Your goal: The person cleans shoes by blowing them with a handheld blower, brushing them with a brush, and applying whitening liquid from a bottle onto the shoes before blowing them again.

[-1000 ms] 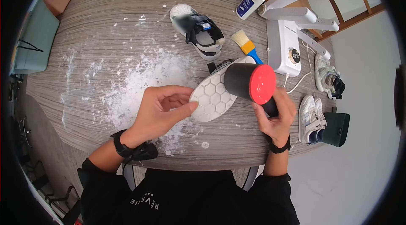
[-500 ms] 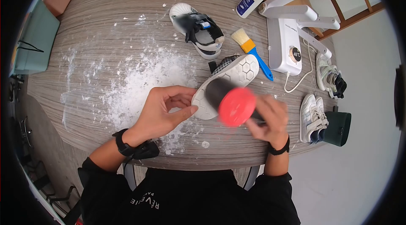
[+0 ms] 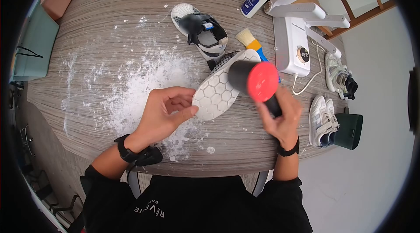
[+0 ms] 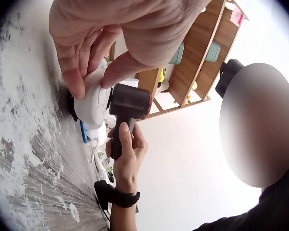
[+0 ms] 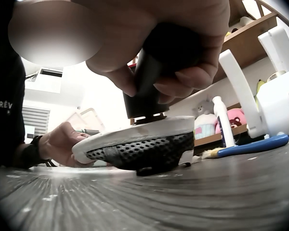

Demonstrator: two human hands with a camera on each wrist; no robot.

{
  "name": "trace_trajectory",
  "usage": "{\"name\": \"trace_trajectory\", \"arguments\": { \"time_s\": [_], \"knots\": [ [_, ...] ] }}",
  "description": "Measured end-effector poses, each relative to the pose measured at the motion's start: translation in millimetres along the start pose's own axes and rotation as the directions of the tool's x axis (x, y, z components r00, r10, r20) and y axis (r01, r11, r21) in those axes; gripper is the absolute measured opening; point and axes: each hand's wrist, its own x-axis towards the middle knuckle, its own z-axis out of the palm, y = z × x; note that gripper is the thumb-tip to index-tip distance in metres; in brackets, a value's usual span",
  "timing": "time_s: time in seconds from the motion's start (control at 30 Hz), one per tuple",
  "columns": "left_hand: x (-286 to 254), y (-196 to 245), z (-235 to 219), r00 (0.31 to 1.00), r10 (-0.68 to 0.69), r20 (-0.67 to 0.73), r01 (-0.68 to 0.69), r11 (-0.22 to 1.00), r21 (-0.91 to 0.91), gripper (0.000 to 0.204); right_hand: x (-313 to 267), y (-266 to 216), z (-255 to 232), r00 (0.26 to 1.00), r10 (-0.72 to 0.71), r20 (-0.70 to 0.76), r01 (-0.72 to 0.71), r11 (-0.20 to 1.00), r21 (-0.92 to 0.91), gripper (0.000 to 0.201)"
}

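Observation:
A shoe lies upside down, its white sole [image 3: 214, 97] with a hexagon pattern facing up and its black mesh upper [image 5: 139, 151] underneath. My left hand [image 3: 164, 112] pinches the near end of the sole between thumb and fingers. Gripped by its handle in my right hand [image 3: 284, 114] is a black hammer-shaped handheld tool [image 3: 263, 82] with a round red end. The tool's opposite end sits against the sole in the right wrist view. Just beyond is the other shoe [image 3: 203, 31], upright, with a black strap and white toe.
White powder [image 3: 153, 75] is scattered over the wood-grain table. A blue-handled paintbrush [image 3: 248, 40], a white bottle [image 3: 257, 0] and a white shoe dryer [image 3: 291, 42] stand beyond the shoes. More shoes [image 3: 323, 121] and a dark green box [image 3: 349, 131] are at the right.
My right hand swept the tool down the sole toward my left hand, then back up toward the far end. The left hand keeps its hold on the shoe.

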Motion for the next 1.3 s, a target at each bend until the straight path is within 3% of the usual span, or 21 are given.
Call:
{"name": "trace_trajectory", "arguments": {
  "time_s": [0.07,0.17,0.3,0.37,0.4,0.47,0.5,0.6,0.67,0.77,0.8,0.87,0.93,1.0,1.07,1.13,1.3],
  "knots": [
    [1,0,-1,1.0,-0.008,-0.011,0.008,1.0,-0.006,0.034,-1,-7,2,0.998,-0.035,0.046,0.035,0.999,0.016,0.057],
    [2,0,-1,0.999,-0.032,-0.038,0.03,0.999,-0.044,0.031,2,-15,2,0.956,-0.185,0.226,0.166,0.981,0.1,0.063],
    [2,-1,-3,1.0,-0.021,-0.007,0.021,1.0,0.01,0.034,0,-7,-4,0.951,-0.135,0.279,0.115,0.99,0.086,0.057],
    [2,-1,-3,1.0,-0.012,-0.006,0.012,1.0,0.004,0.034,-1,4,-3,0.997,-0.037,0.068,0.04,0.998,-0.04,0.049],
    [2,-1,-3,0.999,-0.028,-0.029,0.028,0.999,-0.029,0.032,0,8,-3,0.997,-0.036,0.068,0.039,0.998,-0.042,0.049],
    [2,0,-2,0.998,-0.044,-0.048,0.04,0.997,-0.064,0.03,3,16,-5,0.98,0.18,-0.085,-0.189,0.976,-0.111,0.043],
    [2,1,-2,0.998,-0.047,-0.049,0.044,0.998,-0.052,0.03,4,18,-8,0.968,0.237,-0.08,-0.244,0.964,-0.104,0.042],
    [2,2,-1,0.998,-0.048,-0.048,0.046,0.998,-0.05,0.03,3,14,-8,0.971,0.23,-0.066,-0.236,0.966,-0.101,0.042],
    [2,2,-2,0.998,-0.049,-0.049,0.046,0.997,-0.058,0.03,1,7,-7,0.971,0.238,-0.007,-0.238,0.969,-0.07,0.043],
    [3,0,-3,0.998,-0.044,-0.038,0.039,0.991,-0.129,0.03,-1,0,-2,0.982,-0.035,0.185,0.011,0.992,0.128,0.046],
    [3,-2,-4,0.998,-0.046,-0.039,0.04,0.992,-0.123,0.03,-1,0,-3,0.982,-0.036,0.185,0.012,0.991,0.131,0.046],
    [3,-2,-5,0.998,-0.048,-0.041,0.043,0.992,-0.117,0.03,-2,-3,-5,0.907,-0.106,0.408,0.04,0.985,0.166,0.047],
    [3,-2,-6,0.998,-0.051,-0.04,0.047,0.993,-0.104,0.03,-2,0,-8,0.897,-0.091,0.433,0.019,0.986,0.169,0.047],
    [3,0,-5,0.997,-0.058,-0.047,0.053,0.995,-0.087,0.03,-2,10,-9,0.954,-0.05,0.297,0.007,0.99,0.143,0.046],
    [3,1,-5,0.997,-0.062,-0.055,0.058,0.996,-0.07,0.03,2,13,-11,0.965,0.025,0.261,-0.057,0.992,0.117,0.042],
    [3,1,-5,0.997,-0.059,-0.059,0.053,0.995,-0.09,0.031,5,15,-14,0.931,0.324,0.166,-0.328,0.945,-0.003,0.039],
    [4,0,-6,0.996,-0.049,-0.069,0.043,0.996,-0.081,0.031,5,14,-12,0.909,0.396,0.133,-0.399,0.917,-0.009,0.036]
  ]
}}
